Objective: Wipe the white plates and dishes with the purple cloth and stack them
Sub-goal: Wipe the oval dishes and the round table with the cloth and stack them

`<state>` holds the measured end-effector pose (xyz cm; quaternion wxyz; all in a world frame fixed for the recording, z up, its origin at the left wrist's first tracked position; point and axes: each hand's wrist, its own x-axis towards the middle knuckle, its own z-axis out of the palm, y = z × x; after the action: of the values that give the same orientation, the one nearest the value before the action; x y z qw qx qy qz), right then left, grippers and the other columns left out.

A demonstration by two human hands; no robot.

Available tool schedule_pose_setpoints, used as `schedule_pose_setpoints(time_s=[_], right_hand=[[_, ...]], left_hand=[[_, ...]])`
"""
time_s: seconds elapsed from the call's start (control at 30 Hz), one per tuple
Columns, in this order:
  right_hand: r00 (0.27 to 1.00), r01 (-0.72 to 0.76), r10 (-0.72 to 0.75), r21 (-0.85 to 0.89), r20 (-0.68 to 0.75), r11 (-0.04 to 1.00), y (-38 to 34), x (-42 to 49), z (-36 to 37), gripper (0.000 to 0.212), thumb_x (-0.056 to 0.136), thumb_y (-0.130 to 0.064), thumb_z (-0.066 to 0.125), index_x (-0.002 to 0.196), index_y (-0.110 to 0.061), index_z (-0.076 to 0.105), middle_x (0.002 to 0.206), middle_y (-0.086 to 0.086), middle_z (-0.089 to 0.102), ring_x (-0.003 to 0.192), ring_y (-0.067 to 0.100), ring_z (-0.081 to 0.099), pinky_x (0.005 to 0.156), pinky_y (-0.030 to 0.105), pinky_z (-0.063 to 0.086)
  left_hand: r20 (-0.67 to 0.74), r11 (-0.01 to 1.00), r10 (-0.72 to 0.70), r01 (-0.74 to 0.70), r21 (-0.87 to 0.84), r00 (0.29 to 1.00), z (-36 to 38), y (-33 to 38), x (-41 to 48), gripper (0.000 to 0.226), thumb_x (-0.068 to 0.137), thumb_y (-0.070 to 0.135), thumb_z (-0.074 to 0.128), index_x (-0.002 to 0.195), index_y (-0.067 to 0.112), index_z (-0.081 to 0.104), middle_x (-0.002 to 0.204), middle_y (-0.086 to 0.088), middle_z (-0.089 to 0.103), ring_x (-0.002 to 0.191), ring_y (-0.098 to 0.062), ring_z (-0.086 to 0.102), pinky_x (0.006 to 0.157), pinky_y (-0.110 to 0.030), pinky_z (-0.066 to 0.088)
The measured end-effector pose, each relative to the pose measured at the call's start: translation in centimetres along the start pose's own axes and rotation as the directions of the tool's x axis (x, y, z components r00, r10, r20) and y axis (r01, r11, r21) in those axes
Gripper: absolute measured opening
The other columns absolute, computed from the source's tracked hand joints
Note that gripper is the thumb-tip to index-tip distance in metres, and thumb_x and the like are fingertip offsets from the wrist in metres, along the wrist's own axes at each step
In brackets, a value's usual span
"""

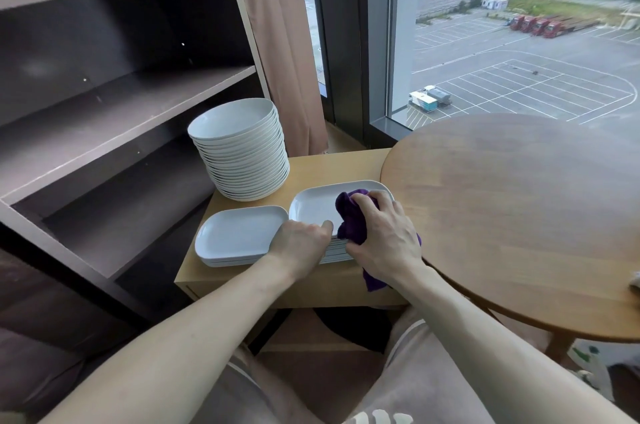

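Note:
On a low wooden side table (349,164) stand three piles of white dishes. A tall stack of round plates (240,150) is at the back left. A short stack of square plates (235,235) lies at the front left. To its right is a taller stack of rectangular plates (317,205). My left hand (299,245) grips the near edge of that stack's top plate, thumb on the rim. My right hand (382,233) holds the bunched purple cloth (353,215) and presses it on the same plate's right side. A tail of cloth hangs below my wrist.
A dark brown shelving unit (121,105) stands close on the left. A round wooden table (519,215) overlaps the side table's right edge. Behind are a brown curtain (284,53) and a large window. My knees are below the side table.

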<state>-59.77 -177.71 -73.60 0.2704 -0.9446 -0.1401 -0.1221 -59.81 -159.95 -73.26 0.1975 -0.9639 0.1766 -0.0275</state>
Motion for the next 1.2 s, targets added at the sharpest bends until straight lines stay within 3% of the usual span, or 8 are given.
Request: schedule_pose_setpoints(time_s=[0.17,0.23,0.33,0.47,0.7,0.9,1.1,1.2], right_hand=[[1.0,-0.02,0.02,0.009,-0.013,1.0,0.3,0.2,-0.2,0.074,0.077,-0.036,0.078,0.143,-0.027,0.045,0.141,0.0,0.046,0.117,0.028,0.048,0.088,0.041,0.048],[0.999,-0.017,0.017,0.018,-0.028,1.0,0.2,0.3,-0.3,0.074,0.076,-0.035,0.078,0.143,-0.027,0.046,0.142,0.001,0.045,0.118,0.029,0.048,0.089,0.042,0.049],[0.998,-0.005,0.006,0.02,-0.06,1.0,0.2,0.4,-0.4,0.075,0.076,-0.034,0.08,0.143,-0.025,0.048,0.142,0.003,0.046,0.117,0.03,0.05,0.087,0.042,0.049],[0.996,-0.004,0.006,0.017,-0.087,1.0,0.2,0.4,-0.5,0.075,0.075,-0.032,0.08,0.142,-0.024,0.05,0.14,0.005,0.049,0.113,0.032,0.052,0.085,0.043,0.05],[0.999,0.0,0.0,-0.005,-0.047,1.0,0.6,0.1,0.2,0.077,0.075,-0.033,0.081,0.144,-0.024,0.048,0.143,0.005,0.047,0.118,0.032,0.05,0.089,0.046,0.05],[1.0,-0.004,0.005,-0.037,0.01,0.999,0.4,-0.2,0.9,0.078,0.076,-0.036,0.08,0.145,-0.025,0.047,0.141,0.004,0.047,0.118,0.032,0.049,0.09,0.046,0.049],[0.999,0.027,-0.025,-0.057,0.036,0.998,0.4,-0.5,1.5,0.077,0.077,-0.034,0.08,0.145,-0.024,0.046,0.141,0.005,0.047,0.118,0.033,0.048,0.091,0.048,0.049],[0.999,0.025,-0.023,-0.068,0.036,0.997,0.5,-0.5,1.7,0.08,0.076,-0.034,0.082,0.146,-0.023,0.046,0.141,0.006,0.047,0.117,0.035,0.049,0.091,0.049,0.049]], left_hand=[[-0.034,0.999,0.001,0.0,0.045,0.999,-0.7,-0.4,-0.1,0.013,0.091,0.004,0.056,0.095,0.015,0.05,0.077,-0.002,0.069,0.065,-0.026,0.064,0.055,-0.029,0.032],[-0.112,0.998,-0.018,0.024,0.054,0.994,-1.2,-0.7,-0.4,0.021,0.08,0.002,0.067,0.085,0.016,0.053,0.064,0.0,0.066,0.053,-0.023,0.06,0.05,-0.026,0.03],[-0.165,0.997,-0.036,0.046,0.057,0.986,-1.4,-1.4,-0.5,0.029,0.074,0.0,0.073,0.079,0.019,0.051,0.06,0.003,0.062,0.05,-0.019,0.058,0.046,-0.024,0.034],[-0.33,0.996,0.001,0.027,0.08,0.944,-2.1,-3.2,-0.4,0.035,0.05,-0.001,0.086,0.063,0.016,0.058,0.051,0.002,0.051,0.041,-0.019,0.051,0.04,-0.025,0.035],[-0.378,0.979,0.036,0.044,0.201,0.925,-1.9,-7.6,-2.1,0.034,0.051,0.0,0.085,0.065,0.017,0.059,0.055,0.002,0.05,0.042,-0.018,0.049,0.041,-0.025,0.039],[-0.39,0.979,-0.171,0.201,0.037,0.905,-0.2,-10.9,-5.7,0.031,0.06,-0.001,0.086,0.066,0.01,0.058,0.054,-0.002,0.05,0.037,-0.022,0.046,0.035,-0.021,0.03],[-0.224,0.93,-0.365,0.34,-0.141,0.904,3.7,-11.6,-9.3,0.008,0.09,0.008,0.07,0.092,0.007,0.062,0.076,-0.007,0.062,0.052,-0.029,0.057,0.043,-0.03,0.044],[-0.134,0.908,-0.411,0.391,-0.153,0.902,5.3,-11.4,-10.2,0.006,0.097,0.016,0.062,0.1,0.01,0.061,0.086,-0.005,0.064,0.06,-0.03,0.061,0.048,-0.029,0.04]])
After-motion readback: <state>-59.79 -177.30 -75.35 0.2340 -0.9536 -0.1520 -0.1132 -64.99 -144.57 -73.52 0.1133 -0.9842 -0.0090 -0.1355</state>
